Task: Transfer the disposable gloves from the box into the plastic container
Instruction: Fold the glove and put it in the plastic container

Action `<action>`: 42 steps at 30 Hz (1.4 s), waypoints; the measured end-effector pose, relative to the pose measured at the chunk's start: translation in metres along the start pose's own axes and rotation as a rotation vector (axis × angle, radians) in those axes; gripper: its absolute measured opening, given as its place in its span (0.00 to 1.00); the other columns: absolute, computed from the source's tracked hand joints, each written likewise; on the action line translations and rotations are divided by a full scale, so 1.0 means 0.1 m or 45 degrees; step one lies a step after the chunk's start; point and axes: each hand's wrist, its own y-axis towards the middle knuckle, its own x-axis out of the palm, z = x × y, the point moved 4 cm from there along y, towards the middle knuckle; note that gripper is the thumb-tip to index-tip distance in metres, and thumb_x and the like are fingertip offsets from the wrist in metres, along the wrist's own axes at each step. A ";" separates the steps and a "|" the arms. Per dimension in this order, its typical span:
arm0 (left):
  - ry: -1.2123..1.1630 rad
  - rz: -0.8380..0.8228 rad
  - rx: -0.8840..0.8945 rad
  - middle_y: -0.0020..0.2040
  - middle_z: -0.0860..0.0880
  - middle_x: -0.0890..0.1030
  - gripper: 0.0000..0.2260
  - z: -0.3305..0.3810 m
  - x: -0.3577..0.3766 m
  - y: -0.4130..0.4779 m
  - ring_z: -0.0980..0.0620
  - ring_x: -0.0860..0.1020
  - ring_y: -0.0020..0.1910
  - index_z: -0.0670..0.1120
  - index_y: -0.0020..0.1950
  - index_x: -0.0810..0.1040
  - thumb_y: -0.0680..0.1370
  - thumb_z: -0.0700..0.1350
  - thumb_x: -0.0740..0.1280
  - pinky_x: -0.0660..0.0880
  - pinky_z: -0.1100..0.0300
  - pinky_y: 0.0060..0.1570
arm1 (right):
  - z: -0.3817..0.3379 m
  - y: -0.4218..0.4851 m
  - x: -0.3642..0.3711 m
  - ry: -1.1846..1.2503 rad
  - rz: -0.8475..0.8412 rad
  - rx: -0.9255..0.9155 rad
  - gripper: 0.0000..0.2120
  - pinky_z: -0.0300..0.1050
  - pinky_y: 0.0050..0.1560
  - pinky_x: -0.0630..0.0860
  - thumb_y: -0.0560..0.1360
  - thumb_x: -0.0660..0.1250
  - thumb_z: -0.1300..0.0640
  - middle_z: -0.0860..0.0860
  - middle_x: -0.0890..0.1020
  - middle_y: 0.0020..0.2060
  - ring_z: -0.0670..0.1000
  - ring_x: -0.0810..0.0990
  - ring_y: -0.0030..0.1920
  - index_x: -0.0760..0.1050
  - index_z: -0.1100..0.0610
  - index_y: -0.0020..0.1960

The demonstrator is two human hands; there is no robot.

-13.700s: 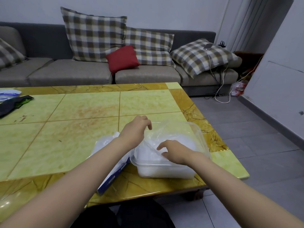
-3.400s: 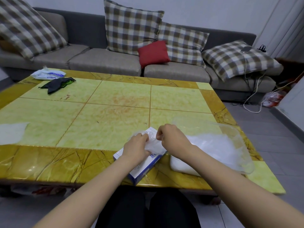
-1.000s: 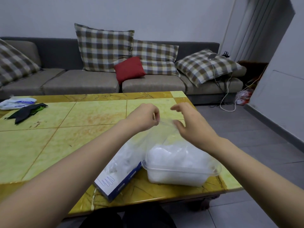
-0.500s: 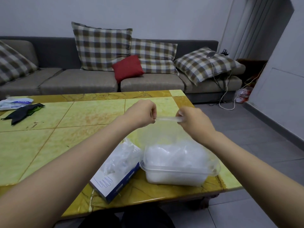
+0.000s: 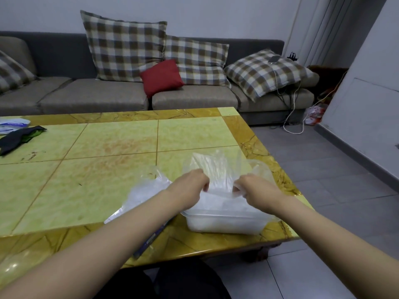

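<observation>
A clear plastic container [image 5: 224,224] stands near the table's front right corner, heaped with thin transparent gloves. Over it my left hand [image 5: 189,189] and my right hand [image 5: 255,190] each pinch an edge of one clear disposable glove [image 5: 218,167], whose loose part stands up behind my fingers. The glove box [image 5: 149,238] lies flat just left of the container, mostly hidden under my left forearm, with more gloves [image 5: 149,186] spilling from its opening.
The yellow tiled table [image 5: 108,160] carries a black cloth [image 5: 19,138] and a white packet [image 5: 11,125] at its far left. A grey sofa [image 5: 97,98] with checked cushions stands behind. Grey floor and loose cables [image 5: 291,124] lie to the right.
Both hands have come down from chest height to just above the container, still holding the glove between them. The glove now billows up behind my fingers.
</observation>
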 end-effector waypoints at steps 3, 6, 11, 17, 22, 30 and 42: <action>0.054 -0.261 -0.038 0.62 0.44 0.73 0.19 0.04 0.16 0.01 0.46 0.75 0.59 0.41 0.62 0.75 0.77 0.29 0.53 0.71 0.59 0.54 | 0.04 0.04 0.11 0.099 -0.186 0.063 0.18 0.49 0.50 0.76 0.72 0.55 0.73 0.55 0.80 0.53 0.56 0.78 0.53 0.73 0.52 0.38; 0.127 -0.368 -0.053 0.62 0.43 0.74 0.18 0.07 0.19 0.04 0.44 0.76 0.57 0.42 0.64 0.75 0.78 0.32 0.54 0.73 0.57 0.53 | 0.02 0.00 0.07 0.026 -0.400 0.118 0.19 0.44 0.59 0.72 0.75 0.56 0.71 0.55 0.75 0.63 0.55 0.74 0.61 0.74 0.59 0.62; 0.161 0.050 -0.003 0.52 0.47 0.78 0.10 0.10 -0.02 0.20 0.46 0.76 0.49 0.44 0.54 0.76 0.79 0.42 0.56 0.73 0.55 0.44 | -0.08 -0.09 -0.39 0.152 -0.445 0.104 0.31 0.42 0.65 0.68 0.74 0.58 0.70 0.50 0.68 0.70 0.50 0.67 0.69 0.59 0.52 0.74; 0.098 -0.132 0.011 0.62 0.44 0.70 0.16 0.11 0.24 0.39 0.45 0.71 0.60 0.43 0.67 0.66 0.80 0.45 0.59 0.71 0.52 0.53 | -0.30 0.11 -0.44 0.397 0.353 -0.020 0.12 0.40 0.52 0.74 0.77 0.60 0.63 0.51 0.81 0.53 0.50 0.78 0.52 0.76 0.57 0.58; 0.269 -0.523 -0.042 0.67 0.42 0.66 0.27 0.03 0.63 0.45 0.42 0.69 0.64 0.44 0.74 0.58 0.78 0.44 0.65 0.70 0.51 0.57 | -0.12 0.29 0.24 -0.136 -0.309 0.139 0.22 0.47 0.61 0.70 0.77 0.63 0.57 0.52 0.72 0.66 0.54 0.72 0.65 0.65 0.53 0.70; 0.296 -0.674 -0.101 0.68 0.42 0.61 0.32 -0.06 0.83 0.59 0.39 0.70 0.63 0.47 0.74 0.56 0.75 0.38 0.68 0.73 0.49 0.55 | 0.19 0.38 0.54 -0.236 -0.533 0.172 0.35 0.49 0.59 0.71 0.75 0.68 0.59 0.54 0.63 0.70 0.59 0.70 0.66 0.53 0.52 0.76; 0.324 -0.790 -0.094 0.72 0.44 0.61 0.31 -0.05 0.68 0.53 0.42 0.69 0.66 0.48 0.76 0.55 0.77 0.46 0.66 0.70 0.50 0.60 | 0.07 0.40 0.32 -0.093 -0.649 0.193 0.33 0.48 0.68 0.65 0.77 0.64 0.59 0.53 0.62 0.74 0.55 0.63 0.72 0.52 0.55 0.77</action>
